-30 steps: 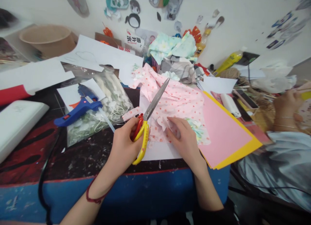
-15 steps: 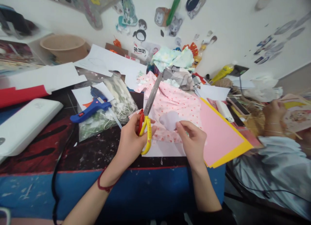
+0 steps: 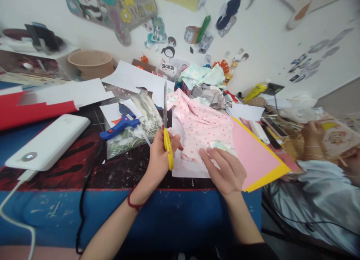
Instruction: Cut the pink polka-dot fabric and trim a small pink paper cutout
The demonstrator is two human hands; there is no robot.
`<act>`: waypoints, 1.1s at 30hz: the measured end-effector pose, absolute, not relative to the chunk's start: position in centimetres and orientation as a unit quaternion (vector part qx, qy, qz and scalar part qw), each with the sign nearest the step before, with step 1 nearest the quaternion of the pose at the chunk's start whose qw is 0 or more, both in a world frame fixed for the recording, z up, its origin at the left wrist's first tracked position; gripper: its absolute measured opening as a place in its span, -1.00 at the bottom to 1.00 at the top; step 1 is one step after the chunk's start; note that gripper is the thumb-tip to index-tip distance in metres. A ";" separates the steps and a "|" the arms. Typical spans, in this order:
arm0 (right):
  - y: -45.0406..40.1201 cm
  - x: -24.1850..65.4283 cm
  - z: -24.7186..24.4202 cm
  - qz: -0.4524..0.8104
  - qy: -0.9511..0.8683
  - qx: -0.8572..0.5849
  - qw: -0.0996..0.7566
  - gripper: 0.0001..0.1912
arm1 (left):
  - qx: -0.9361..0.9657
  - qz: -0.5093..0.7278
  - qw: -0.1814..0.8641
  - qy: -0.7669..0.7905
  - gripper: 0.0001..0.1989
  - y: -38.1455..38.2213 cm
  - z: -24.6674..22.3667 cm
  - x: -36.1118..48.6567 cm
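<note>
My left hand (image 3: 161,151) is wrapped around the yellow-handled scissors (image 3: 168,144), whose metal blades point up and away, seen nearly edge-on. Pink fabric with red dots (image 3: 206,119) lies crumpled in front of both hands, over a white sheet of paper (image 3: 189,172). My right hand (image 3: 225,170) rests low over the near part of this fabric, fingers stretched out, and I see nothing held in it. Just beyond its knuckles shows a small pale floral scrap (image 3: 222,145). What lies beneath the right palm is hidden.
At left are a blue glue gun (image 3: 123,121) on a plastic bag (image 3: 118,145) and a white power bank (image 3: 50,140) with a cable. Pink and yellow sheets (image 3: 260,160) lie right, near another person's hand (image 3: 313,134). Fabric pieces (image 3: 202,76) are heaped behind.
The pale cloud-shaped piece has left my right fingers and is out of sight. My right hand has opened and lowered onto the fabric. The scissors have turned edge-on.
</note>
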State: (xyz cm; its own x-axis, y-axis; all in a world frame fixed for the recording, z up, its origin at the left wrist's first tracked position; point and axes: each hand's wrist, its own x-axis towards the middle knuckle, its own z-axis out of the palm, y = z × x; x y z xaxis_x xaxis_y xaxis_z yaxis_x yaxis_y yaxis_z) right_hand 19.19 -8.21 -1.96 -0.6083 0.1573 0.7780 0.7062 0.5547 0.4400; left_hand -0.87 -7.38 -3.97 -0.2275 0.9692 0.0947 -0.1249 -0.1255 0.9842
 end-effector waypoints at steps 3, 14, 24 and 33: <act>-8.6 19.5 -1.1 -0.406 -0.836 -0.205 0.307 -0.73 | 0.426 0.602 0.507 0.446 -0.60 -7.5 -3.8 -0.9; -5.5 18.5 -4.3 -0.007 -0.868 -0.457 0.196 -0.41 | 0.376 0.726 0.358 0.451 -0.69 -7.8 -3.3 -1.0; -4.2 18.7 -3.6 0.022 -0.851 -0.509 0.129 -0.62 | 0.349 0.740 0.368 0.441 -0.73 -7.6 -3.2 -0.9; -1.8 20.5 -2.9 0.183 -0.732 -0.557 0.347 -0.68 | 0.381 0.730 0.379 0.423 -0.70 -7.3 -3.7 -0.8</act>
State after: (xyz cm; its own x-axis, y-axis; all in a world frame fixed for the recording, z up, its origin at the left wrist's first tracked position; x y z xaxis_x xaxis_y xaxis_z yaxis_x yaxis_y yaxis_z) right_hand 20.49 -1.79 -2.91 -0.1382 0.9428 0.3033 0.6886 0.3116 -0.6548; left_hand -0.78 -7.31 -3.65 -0.4232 0.8750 0.2348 -0.2301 -0.3545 0.9063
